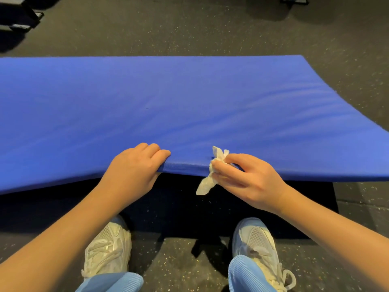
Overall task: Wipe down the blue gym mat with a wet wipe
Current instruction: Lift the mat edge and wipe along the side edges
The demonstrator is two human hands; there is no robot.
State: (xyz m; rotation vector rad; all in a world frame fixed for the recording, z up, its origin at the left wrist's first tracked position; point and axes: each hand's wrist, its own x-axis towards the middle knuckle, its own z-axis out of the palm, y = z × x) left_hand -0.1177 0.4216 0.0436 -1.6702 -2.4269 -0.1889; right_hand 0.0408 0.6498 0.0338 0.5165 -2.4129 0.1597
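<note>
Speckled rubber floor (189, 34) under blue gym mat (189, 102), near edge lifted by gripping left hand (134, 167); right hand (246, 178) pinches crumpled wet wipe (212, 171) there, risk: mat slips, wipe drops.

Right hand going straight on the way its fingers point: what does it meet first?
Probably the left hand, gripping the near edge of the padded blue gym mat; the right hand, pinching the crumpled white wipe, points along that edge toward it.
</note>
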